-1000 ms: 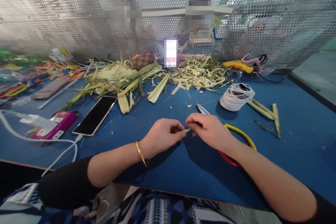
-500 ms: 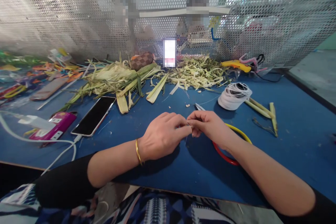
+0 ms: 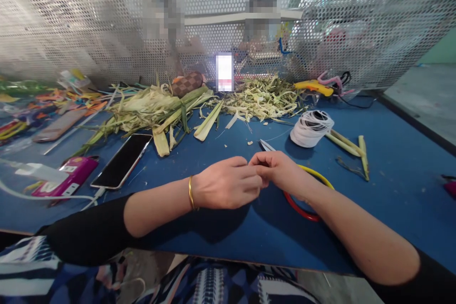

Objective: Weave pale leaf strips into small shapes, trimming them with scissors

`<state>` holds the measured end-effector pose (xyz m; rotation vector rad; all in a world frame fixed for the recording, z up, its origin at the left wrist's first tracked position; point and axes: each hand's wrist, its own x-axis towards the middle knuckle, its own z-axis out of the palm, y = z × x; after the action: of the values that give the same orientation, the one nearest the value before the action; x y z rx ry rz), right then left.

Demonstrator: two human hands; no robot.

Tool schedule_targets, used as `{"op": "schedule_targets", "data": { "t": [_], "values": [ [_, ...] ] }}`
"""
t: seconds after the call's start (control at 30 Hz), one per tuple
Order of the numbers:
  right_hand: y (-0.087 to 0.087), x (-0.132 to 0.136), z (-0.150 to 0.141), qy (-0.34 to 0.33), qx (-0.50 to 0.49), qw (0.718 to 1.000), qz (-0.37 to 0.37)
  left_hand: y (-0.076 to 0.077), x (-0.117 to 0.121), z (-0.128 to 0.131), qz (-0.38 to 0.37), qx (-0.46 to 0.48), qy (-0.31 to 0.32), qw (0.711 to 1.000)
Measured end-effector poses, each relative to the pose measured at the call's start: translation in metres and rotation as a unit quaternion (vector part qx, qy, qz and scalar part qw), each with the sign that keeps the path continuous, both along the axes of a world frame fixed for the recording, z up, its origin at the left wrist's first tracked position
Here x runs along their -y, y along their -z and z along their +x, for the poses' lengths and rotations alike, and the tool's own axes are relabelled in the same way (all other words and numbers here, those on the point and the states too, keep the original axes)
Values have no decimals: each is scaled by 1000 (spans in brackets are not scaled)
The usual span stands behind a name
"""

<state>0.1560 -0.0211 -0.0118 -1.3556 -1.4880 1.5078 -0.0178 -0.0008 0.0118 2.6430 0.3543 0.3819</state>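
Observation:
My left hand (image 3: 228,184) and my right hand (image 3: 280,170) meet fingertip to fingertip just above the blue table (image 3: 392,199). Both are pinched shut together on a small pale strip of leaf, which the fingers now hide. A gold bangle (image 3: 191,193) circles my left wrist. Scissors with red and yellow handles (image 3: 313,199) lie under my right wrist, their blade tip (image 3: 265,145) sticking out beyond the fingers.
A white coil of cord (image 3: 311,128) and pale green stalks (image 3: 351,145) lie to the right. Leaf piles (image 3: 160,107) and shreds (image 3: 263,97) spread along the back. A phone (image 3: 121,160), a pink box (image 3: 67,180) and a white cable (image 3: 42,197) sit at the left. Perforated metal screen (image 3: 71,19) behind.
My hands have closed together; the leaf strip seen between them a second ago is now covered by the fingers. The view has shifted slightly right.

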Motion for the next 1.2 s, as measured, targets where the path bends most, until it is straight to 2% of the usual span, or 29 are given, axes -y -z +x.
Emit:
{"op": "schedule_targets", "data": {
  "t": [0.13,0.23,0.3,0.4,0.5,0.63,0.73,0.8,0.87,1.07,1.2],
  "values": [
    [-4,0,4,-11,18,1000,9,4,-6,-6,-88,88,-83,989],
    [-5,1,4,-22,38,998,35,11,-4,-9,-200,156,-132,958],
    [-4,1,3,-33,49,996,71,17,1,-9,-286,194,-150,926],
    [0,1,0,-54,59,989,127,25,10,-5,-421,226,-185,859],
    [4,0,-1,-41,88,978,184,29,16,1,-486,249,-254,798],
    [5,0,5,-26,170,932,319,28,13,5,-529,234,-334,744],
    [3,1,10,-58,258,891,370,25,7,7,-557,202,-357,723],
    [1,2,13,-73,294,878,370,23,4,9,-571,178,-357,717],
    [-1,2,14,-77,302,881,355,22,1,10,-582,156,-355,715],
    [-6,1,12,-46,210,956,197,20,-5,12,-600,134,-355,705],
    [-6,1,8,-20,111,986,127,20,-6,12,-592,121,-347,717]
  ]
}}
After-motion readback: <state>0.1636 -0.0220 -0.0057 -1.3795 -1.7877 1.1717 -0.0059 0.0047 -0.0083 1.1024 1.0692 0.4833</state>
